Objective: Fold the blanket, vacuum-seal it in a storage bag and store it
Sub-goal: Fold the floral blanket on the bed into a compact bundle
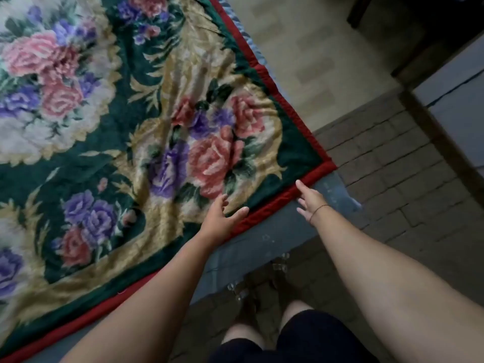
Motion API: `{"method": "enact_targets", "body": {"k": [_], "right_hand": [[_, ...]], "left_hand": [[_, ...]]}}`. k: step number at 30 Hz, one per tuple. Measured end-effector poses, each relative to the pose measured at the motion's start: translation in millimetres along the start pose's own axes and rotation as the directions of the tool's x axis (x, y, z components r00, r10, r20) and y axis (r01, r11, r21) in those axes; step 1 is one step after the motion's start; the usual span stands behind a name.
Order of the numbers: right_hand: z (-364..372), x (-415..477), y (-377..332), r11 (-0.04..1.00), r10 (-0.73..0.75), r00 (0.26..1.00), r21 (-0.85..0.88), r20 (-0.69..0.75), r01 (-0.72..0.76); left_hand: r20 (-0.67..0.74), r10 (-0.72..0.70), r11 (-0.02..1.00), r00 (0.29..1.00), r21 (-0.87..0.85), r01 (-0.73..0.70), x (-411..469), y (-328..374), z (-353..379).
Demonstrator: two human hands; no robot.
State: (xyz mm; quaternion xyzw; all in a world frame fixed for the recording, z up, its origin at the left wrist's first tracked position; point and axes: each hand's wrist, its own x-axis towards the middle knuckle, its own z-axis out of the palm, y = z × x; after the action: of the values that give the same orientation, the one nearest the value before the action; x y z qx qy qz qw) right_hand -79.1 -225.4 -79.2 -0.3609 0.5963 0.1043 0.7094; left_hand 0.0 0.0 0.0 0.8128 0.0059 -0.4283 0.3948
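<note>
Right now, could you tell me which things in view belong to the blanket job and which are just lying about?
Belongs to the job:
floral blanket, spread flat
left hand and right hand, both open, at its near red-trimmed corner

Just there:
blue-grey surface under the blanket
brick floor
dark furniture at the far right

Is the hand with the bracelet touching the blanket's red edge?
Cannot tell. In the head view the right hand has its forefinger tip at the red border of the blanket, but looking from above hides any gap.
</note>
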Motion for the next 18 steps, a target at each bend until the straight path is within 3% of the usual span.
{"method": "enact_targets", "body": {"k": [5, 7, 10, 14, 16, 18], "right_hand": [[2, 19, -34, 0.932, -0.051, 0.998, 0.358, -0.031, 0.059], [2, 22, -50, 0.932, -0.109, 0.987, 0.333, -0.114, 0.141], [10, 6, -75, 0.908, -0.324, 0.928, 0.214, -0.185, 0.359], [41, -43, -80, 0.851, -0.525, 0.841, 0.058, 0.129, 0.522], [60, -64, -71, 0.797, -0.549, 0.765, -0.066, 0.338, 0.601], [76, -85, -60, 0.743, -0.537, 0.697, -0.127, 0.475, 0.658]], "left_hand": [[-0.009, -0.019, 1.000, 1.000, -0.010, 0.019, 11, 7, 0], [-0.016, -0.011, 1.000, 1.000, -0.025, 0.010, 16, 15, -1], [-0.041, 0.032, 0.996, 0.999, -0.083, -0.035, 23, 37, -3], [-0.001, 0.025, 0.957, 1.000, -0.288, -0.024, 28, 85, -4], [0.074, 0.016, 0.869, 0.997, -0.494, 0.023, 28, 114, -7], [0.095, -0.016, 0.823, 0.995, -0.564, 0.067, 27, 132, -15]]}}
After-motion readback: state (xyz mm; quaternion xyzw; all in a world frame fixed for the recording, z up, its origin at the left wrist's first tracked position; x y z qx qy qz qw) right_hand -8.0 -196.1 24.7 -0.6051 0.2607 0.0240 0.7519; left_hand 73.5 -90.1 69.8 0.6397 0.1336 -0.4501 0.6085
